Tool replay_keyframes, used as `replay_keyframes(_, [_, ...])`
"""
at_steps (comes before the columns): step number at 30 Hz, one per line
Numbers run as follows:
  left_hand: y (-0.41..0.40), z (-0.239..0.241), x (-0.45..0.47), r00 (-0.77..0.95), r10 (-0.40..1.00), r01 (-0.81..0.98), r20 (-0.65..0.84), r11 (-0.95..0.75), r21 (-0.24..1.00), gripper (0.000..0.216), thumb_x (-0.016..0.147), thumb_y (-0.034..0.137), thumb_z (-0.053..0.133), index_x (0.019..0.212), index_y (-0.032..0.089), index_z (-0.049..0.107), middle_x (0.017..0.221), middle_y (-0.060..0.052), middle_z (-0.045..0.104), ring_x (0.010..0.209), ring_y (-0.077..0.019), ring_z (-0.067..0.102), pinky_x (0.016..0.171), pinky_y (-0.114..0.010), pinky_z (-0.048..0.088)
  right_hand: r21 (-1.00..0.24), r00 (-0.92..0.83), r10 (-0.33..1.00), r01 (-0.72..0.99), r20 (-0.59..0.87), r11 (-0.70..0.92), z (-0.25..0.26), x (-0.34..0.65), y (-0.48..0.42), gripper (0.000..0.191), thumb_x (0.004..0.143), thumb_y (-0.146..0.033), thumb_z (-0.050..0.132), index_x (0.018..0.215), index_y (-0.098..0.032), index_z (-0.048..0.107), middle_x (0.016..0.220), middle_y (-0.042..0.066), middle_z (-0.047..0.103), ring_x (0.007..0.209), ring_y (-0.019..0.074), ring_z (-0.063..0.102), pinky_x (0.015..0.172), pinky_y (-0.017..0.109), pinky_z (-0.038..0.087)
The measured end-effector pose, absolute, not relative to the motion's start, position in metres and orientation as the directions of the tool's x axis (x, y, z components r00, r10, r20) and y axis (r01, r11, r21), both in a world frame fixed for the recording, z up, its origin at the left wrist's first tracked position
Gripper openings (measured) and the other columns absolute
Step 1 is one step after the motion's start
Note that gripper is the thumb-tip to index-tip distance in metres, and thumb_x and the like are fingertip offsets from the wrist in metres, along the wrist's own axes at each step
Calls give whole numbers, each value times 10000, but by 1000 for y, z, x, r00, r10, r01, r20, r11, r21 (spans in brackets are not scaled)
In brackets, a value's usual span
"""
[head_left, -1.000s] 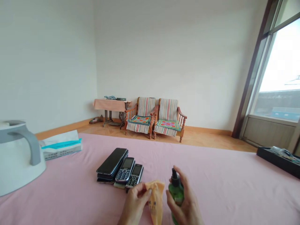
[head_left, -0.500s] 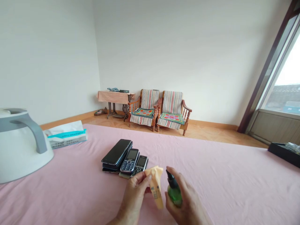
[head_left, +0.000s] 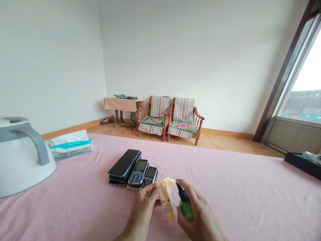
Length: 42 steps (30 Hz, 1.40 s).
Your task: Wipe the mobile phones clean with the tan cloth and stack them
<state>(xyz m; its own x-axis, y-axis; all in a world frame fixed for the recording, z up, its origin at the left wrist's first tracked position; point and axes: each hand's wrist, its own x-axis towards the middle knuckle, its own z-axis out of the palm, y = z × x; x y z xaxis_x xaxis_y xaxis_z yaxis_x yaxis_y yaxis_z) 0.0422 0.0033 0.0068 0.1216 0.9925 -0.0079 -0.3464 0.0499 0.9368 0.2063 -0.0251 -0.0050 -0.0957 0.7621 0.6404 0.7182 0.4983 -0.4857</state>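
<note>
Between its thumb and fingers, my left hand (head_left: 144, 207) pinches a thin yellow cloth (head_left: 166, 197) printed with dark characters; the cloth hangs down in folds. My right hand (head_left: 199, 211) is wrapped round a small green spray bottle (head_left: 186, 208), its index finger on the black pump top. The nozzle points toward the cloth, with a small gap between them. Just beyond my left hand lie two keypad phones, a dark blue one (head_left: 137, 172) and a smaller black and silver one (head_left: 149, 176). Beside them is a stack of smartphones (head_left: 125, 162).
A pink cloth (head_left: 225, 187) covers the table. At the left stand a white and grey kettle (head_left: 22, 167) and a tissue pack (head_left: 71, 147). A black tray (head_left: 302, 165) sits at the right edge. Two wooden armchairs (head_left: 184, 117) and a cloth-covered sewing table (head_left: 121, 103) are against the wall.
Both hands keep their grips and almost the same positions. The cloth has turned slightly, and the whole view has shifted a little.
</note>
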Motion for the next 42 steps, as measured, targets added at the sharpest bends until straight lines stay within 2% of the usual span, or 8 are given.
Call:
replay_keyframes(11, [2, 9, 42, 112, 994, -346, -1, 40, 937, 378, 678, 414, 727, 919, 123, 738, 768, -69, 710, 724, -188, 594, 664, -260, 481, -511, -12, 704, 679, 710, 527, -11, 207, -24, 617, 665, -101, 492, 1265, -240, 449, 1069, 62, 671, 921, 181, 664, 812, 279, 540])
replay_keyframes(17, [2, 15, 42, 83, 996, -373, -16, 46, 927, 373, 624, 425, 761, 858, 135, 744, 778, -71, 710, 754, -204, 613, 687, -269, 491, -557, 75, 693, 660, 717, 504, -4, 202, -28, 533, 711, -164, 524, 1239, -212, 468, 1019, 79, 688, 875, 187, 684, 762, 256, 554])
replay_keyframes(22, [1, 22, 42, 62, 998, -383, 8, 17, 923, 329, 636, 399, 752, 831, 134, 745, 789, -67, 708, 762, -203, 613, 713, -275, 493, -552, 64, 687, 652, 724, 521, -4, 197, -27, 519, 731, -168, 494, 1245, -226, 457, 1048, 72, 681, 902, 182, 681, 781, 263, 553])
replay_keyframes(34, [5, 17, 40, 45, 999, -387, 14, 4, 922, 338, 637, 382, 756, 865, 133, 751, 775, -70, 706, 733, -190, 601, 674, -263, 496, -550, 43, 719, 677, 694, 490, -2, 202, -28, 534, 703, -142, 508, 1229, -213, 450, 984, 72, 682, 825, 168, 681, 732, 242, 554])
replay_keyframes(42, [5, 14, 38, 148, 989, -398, 21, 41, 916, 389, 694, 432, 726, 958, 147, 738, 854, -86, 719, 787, -208, 633, 765, -310, 510, -503, 15, 664, 665, 748, 551, -8, 195, -25, 609, 659, -108, 487, 1255, -231, 472, 1071, 77, 676, 936, 191, 672, 795, 270, 551])
